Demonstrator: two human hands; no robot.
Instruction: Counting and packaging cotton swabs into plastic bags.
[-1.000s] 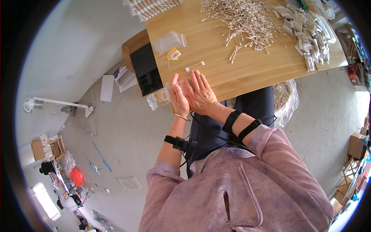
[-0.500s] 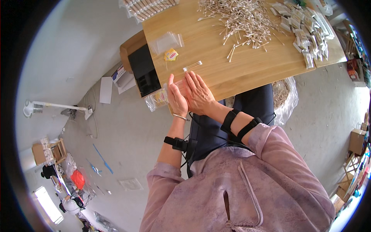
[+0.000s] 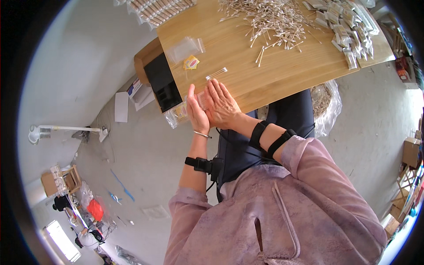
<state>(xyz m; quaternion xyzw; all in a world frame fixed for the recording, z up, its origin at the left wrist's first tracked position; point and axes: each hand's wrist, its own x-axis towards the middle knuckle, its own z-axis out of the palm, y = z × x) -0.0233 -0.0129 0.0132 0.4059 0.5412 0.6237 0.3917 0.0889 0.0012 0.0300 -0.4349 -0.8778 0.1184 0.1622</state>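
Observation:
Between my two palms, at the near left edge of the table, a row of thin parallel cotton swabs (image 3: 202,100) is held. My left hand (image 3: 197,112) stands on edge at their left, thumb side up. From the right, my right hand (image 3: 223,105) lies over them with fingers straight and together, hiding much of the bunch. Just beyond my right fingertips a few loose cotton swabs (image 3: 217,73) rest on the wood. A clear plastic bag with a yellow card (image 3: 178,113) lies beside my left hand.
On the wooden table (image 3: 282,79) lie a big heap of cotton swabs (image 3: 276,22), filled packets (image 3: 349,33), clear bags (image 3: 186,48) and yellow cards (image 3: 191,62). Packed swabs (image 3: 154,9) stand at the far left. An open carton (image 3: 148,53) with a black panel (image 3: 163,81) adjoins the left edge.
The whole view has shifted slightly, with the table moving up and left in the picture. My hands keep nearly the same pose around the cotton swabs.

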